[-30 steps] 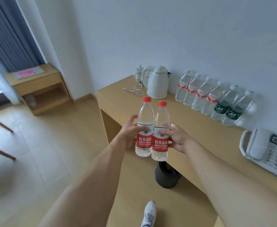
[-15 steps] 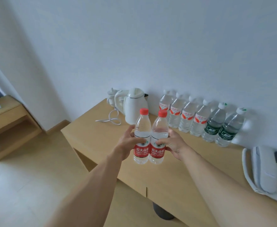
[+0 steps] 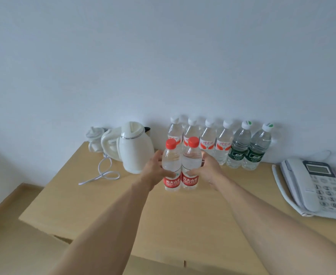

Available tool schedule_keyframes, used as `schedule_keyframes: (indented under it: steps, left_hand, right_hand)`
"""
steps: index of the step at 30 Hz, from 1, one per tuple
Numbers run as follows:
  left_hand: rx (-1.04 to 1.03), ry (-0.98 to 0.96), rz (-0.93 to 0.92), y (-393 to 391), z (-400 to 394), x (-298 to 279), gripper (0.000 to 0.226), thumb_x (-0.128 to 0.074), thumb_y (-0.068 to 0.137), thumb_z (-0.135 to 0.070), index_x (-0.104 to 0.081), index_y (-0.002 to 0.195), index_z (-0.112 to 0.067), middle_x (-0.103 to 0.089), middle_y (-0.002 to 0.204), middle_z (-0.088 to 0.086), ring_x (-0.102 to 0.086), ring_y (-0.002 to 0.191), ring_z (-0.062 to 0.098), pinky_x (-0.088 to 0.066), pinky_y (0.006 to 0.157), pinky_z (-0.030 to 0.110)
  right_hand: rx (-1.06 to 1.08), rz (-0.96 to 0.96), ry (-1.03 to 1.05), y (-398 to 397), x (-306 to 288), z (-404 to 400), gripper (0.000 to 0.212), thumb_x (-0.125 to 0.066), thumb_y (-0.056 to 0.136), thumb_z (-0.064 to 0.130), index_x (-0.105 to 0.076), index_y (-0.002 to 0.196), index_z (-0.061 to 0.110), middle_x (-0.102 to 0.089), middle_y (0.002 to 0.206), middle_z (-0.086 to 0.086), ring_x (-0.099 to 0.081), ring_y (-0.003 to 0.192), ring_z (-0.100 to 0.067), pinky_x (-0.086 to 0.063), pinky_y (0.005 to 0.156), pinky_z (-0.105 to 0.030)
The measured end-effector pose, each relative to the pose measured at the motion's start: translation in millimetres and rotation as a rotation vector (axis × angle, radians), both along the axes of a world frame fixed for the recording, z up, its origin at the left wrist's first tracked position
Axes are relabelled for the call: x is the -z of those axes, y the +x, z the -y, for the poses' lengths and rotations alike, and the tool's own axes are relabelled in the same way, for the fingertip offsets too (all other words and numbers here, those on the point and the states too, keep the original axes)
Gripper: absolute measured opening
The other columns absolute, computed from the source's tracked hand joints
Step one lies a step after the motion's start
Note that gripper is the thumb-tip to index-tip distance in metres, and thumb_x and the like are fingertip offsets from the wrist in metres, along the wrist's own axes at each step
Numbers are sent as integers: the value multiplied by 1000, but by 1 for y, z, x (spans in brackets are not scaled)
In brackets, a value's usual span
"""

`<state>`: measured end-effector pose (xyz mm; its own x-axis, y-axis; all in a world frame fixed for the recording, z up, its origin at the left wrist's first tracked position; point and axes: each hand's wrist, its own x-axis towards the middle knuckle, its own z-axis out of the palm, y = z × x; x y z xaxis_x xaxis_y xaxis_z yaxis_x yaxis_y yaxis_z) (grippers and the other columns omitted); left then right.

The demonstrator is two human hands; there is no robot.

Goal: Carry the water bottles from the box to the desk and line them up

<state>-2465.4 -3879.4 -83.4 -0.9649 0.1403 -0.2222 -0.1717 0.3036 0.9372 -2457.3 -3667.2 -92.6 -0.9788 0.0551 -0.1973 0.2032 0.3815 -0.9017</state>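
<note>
Item, two red-capped water bottles [image 3: 181,167], upright and touching, your left grip [image 3: 155,171] and right grip [image 3: 207,171] each wrapped round one above the desk [image 3: 183,225]: set them at 6 o'clock of the wall-side bottle row [image 3: 220,144], clear of the kettle [image 3: 134,146] at 9 o'clock.

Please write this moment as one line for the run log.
left hand: holds red-cap bottle | right hand: holds second red-cap bottle | six bottles lined at wall | desk
</note>
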Motion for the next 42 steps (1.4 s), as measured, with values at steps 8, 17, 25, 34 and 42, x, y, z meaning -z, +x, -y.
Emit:
schedule_keyframes:
  steps: [8,17,25,34,42]
  left_hand:
    - [129,-126,-101,-43,12,9,69,-84,64,0,-59,123,-24,-70,110,-6,-65,106,17,-55,91,39]
    - [198,-245,-149,-56,8,11,66,-83,70,-13,-54,128,-26,-65,107,-14,-63,109,18,-52,88,34]
    - [40,-470,-470,-37,7,6,70,-87,73,-32,-52,133,-29,-59,114,-7,-60,101,16,-54,84,39]
    - [24,-399,-456,-61,-6,-5,60,-86,73,-9,-59,126,-23,-63,103,1,-62,99,23,-53,88,41]
    - [-7,-390,-443,-75,-11,-4,60,-86,73,-10,-59,125,-22,-62,103,3,-62,99,25,-54,87,41]
  right_hand:
    - [111,7,165,-15,-1,19,68,-91,64,13,-54,120,27,-64,103,13,-61,110,-18,-49,89,-33]
    - [148,19,189,-16,8,19,68,-90,64,15,-53,119,30,-62,102,19,-60,106,-14,-45,78,-25]
    - [185,-232,265,-4,-1,24,74,-89,66,27,-50,128,37,-58,105,23,-54,98,4,-36,74,-8]
    - [202,-315,341,0,-2,26,69,-89,70,18,-54,129,23,-62,105,8,-55,99,-11,-37,77,-21]
    - [200,-327,337,3,-4,27,67,-88,70,20,-54,127,27,-57,100,17,-56,96,-9,-38,76,-21]
